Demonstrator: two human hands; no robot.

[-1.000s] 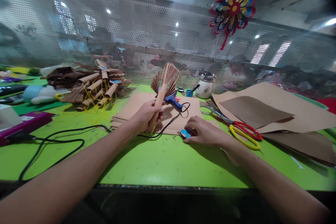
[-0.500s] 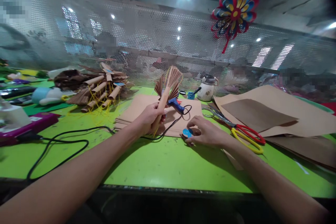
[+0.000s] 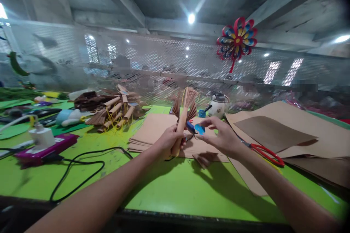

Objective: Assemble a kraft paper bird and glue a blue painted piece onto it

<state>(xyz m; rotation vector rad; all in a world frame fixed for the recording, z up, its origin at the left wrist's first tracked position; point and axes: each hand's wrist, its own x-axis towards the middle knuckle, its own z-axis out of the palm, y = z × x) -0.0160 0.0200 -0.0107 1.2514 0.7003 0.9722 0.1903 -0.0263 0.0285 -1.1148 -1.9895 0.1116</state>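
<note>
My left hand (image 3: 171,139) is closed around the rolled handle of a pleated brown paper fan (image 3: 188,103), which stands nearly upright with a yellow string on it. Between the thumb and fingers of my right hand (image 3: 222,134) is a small round blue sticker (image 3: 200,129), held up just right of the fan's handle. Behind them a blue glue gun (image 3: 190,126) lies on a stack of brown paper sheets (image 3: 153,127), partly hidden by the fan and hands. A small folded brown paper piece (image 3: 203,160) lies below my right hand.
Finished-looking fans (image 3: 117,111) with yellow strings are piled at left. A purple power strip (image 3: 51,149) with a black cord is nearer. To the right lie red-handled scissors (image 3: 269,154) and large brown paper sheets (image 3: 276,127). A white jar (image 3: 217,106) stands at the back.
My right hand has lifted the blue sticker off the table area and brought it up close to the fan. My left hand still holds the fan. The camera view has tilted upward.
</note>
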